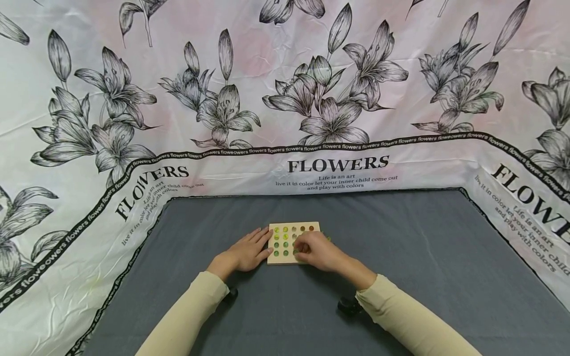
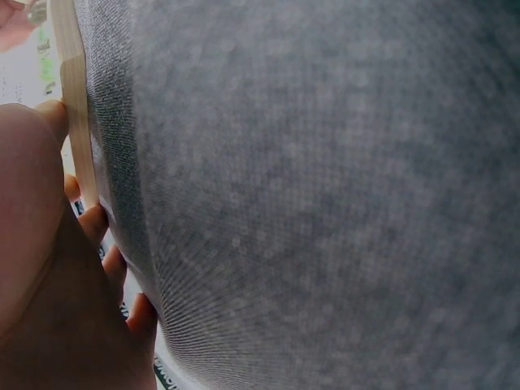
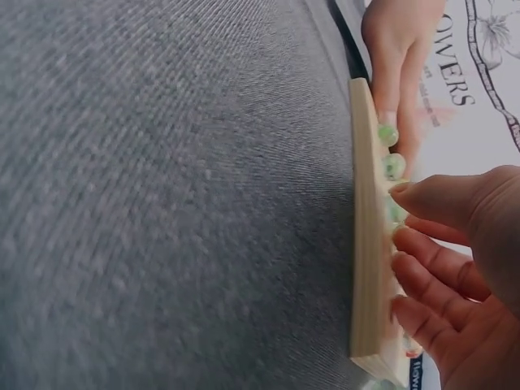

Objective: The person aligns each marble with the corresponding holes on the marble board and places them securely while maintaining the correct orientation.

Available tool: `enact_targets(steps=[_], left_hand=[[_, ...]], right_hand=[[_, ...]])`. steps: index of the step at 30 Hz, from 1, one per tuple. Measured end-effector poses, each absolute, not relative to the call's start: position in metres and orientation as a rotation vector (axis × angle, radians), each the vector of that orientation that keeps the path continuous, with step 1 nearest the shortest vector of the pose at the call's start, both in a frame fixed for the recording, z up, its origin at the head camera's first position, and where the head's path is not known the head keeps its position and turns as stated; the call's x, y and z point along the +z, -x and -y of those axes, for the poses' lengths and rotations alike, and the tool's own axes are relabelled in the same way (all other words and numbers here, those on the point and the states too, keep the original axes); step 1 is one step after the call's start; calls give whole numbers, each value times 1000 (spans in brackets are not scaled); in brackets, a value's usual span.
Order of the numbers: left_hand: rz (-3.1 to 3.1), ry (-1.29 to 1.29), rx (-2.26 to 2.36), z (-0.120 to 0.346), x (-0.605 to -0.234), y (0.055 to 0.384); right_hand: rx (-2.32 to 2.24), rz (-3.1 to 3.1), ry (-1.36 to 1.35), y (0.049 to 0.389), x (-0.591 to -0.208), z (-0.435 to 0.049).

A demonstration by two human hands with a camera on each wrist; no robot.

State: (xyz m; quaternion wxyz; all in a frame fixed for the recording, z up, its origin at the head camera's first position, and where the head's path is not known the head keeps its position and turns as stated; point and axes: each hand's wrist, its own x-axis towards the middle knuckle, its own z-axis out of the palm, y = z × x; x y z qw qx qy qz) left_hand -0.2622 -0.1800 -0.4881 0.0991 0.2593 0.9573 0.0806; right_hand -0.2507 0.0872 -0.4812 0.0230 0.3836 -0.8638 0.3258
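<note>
A pale wooden board point(image 1: 280, 261) with rows of round hollows lies flat on the grey cloth. Green marbles point(image 1: 285, 245) sit in its lower left hollows, yellow-green ones point(image 1: 276, 230) above them, and brownish ones point(image 1: 311, 228) at the top right. My left hand point(image 1: 247, 251) rests against the board's left edge, its fingers extended and thumb at the near corner. Over the board's lower middle, my right hand point(image 1: 321, 251) pinches a green marble point(image 3: 396, 211) between thumb and index finger, low at the surface. Much of the board's right half is hidden beneath this hand.
Just past the board's right edge, small greenish pieces point(image 1: 327, 238) show partly behind the right hand. Grey cloth point(image 1: 285, 311) covers the table. A white flower-printed curtain point(image 1: 249, 173) stands behind and along both sides. Dark devices point(image 1: 349, 306) sit under the wrists.
</note>
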Motion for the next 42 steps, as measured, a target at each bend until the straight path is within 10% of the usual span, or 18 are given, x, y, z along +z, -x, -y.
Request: enact_targets(steps=[42], left_hand=[[-2824,-761,235,179,-487,260]], right_hand=[[872,2731,-954,258,-485,-180]])
